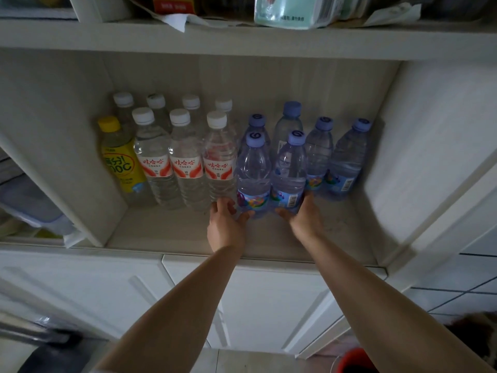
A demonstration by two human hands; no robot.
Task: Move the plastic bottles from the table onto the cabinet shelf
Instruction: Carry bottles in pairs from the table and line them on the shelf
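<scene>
Head view — looks forward-down, close on cabinet shelf.

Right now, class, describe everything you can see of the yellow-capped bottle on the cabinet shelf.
The yellow-capped bottle stands upright at the far left of the front row on the shelf, close to the cabinet's left wall. It looks like clear plastic with a bright yellow screw cap and a large yellow label printed in green characters. Its right side sits against a white-capped water bottle. Neither hand touches it.
</scene>
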